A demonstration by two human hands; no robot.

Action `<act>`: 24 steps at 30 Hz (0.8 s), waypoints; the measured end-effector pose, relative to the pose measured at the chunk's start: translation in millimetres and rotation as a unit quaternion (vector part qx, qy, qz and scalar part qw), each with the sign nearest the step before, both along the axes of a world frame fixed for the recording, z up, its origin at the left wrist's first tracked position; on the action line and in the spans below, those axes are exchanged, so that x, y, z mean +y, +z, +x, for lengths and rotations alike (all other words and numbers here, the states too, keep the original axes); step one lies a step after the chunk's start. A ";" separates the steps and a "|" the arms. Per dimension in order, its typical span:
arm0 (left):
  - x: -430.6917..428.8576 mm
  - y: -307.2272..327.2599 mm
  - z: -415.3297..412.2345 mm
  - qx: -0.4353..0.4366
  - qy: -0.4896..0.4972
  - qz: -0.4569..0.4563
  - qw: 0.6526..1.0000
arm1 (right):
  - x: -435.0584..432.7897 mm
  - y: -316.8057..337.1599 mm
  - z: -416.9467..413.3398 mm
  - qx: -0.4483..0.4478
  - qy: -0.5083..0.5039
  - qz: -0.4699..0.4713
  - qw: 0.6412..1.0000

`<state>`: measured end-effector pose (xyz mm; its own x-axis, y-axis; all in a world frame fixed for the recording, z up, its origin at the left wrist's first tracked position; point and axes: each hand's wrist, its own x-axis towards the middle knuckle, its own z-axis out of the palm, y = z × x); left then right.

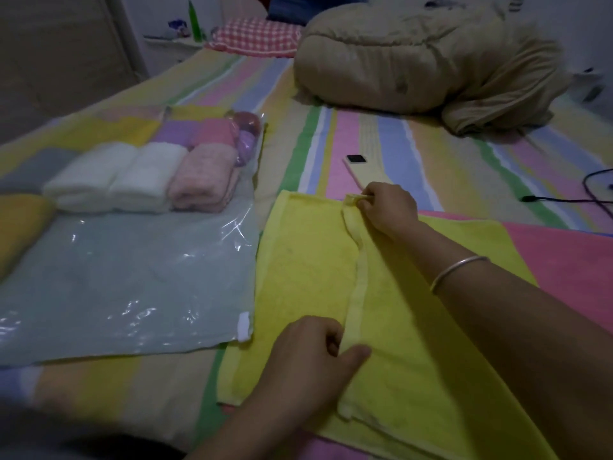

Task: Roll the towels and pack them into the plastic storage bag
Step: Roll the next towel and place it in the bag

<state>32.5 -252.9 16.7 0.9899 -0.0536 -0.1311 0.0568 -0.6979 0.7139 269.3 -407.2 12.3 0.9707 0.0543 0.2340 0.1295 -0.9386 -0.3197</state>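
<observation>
A yellow towel point(298, 277) is spread on the bed point(398, 154), just beside the plastic storage bag point(132, 277), with one long edge folded over. The fold's far corner is pinched by the right hand point(388, 207); its near part is gripped by the left hand point(315, 353). Rolled towels point(139, 177) are packed in the bag's far part.

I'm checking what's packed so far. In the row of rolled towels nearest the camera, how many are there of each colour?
White rolls: 2
Pale pink rolls: 1
Yellow rolls: 1, cut off at the left edge of the picture
Total: 4
</observation>
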 end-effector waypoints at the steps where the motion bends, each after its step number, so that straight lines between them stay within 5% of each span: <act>1: 4.1 1.2 2.1 0.004 0.018 -0.033 0.999 | -1.3 -0.6 0.3 0.000 -0.006 0.006 1.000; 12: 83.8 12.6 -12.8 -0.119 0.055 0.005 0.991 | 36.8 10.9 4.8 -0.015 -0.047 0.048 0.998; 24: 120.0 -17.5 -27.0 -0.056 0.125 0.008 0.991 | 106.6 -8.3 36.0 0.019 0.006 0.018 1.000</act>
<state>5.5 -132.9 -0.8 0.9805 0.1957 -0.0178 0.1495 -0.6839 0.7141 305.3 -300.7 4.0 0.9784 0.0587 0.1980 0.1281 -0.9247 -0.3586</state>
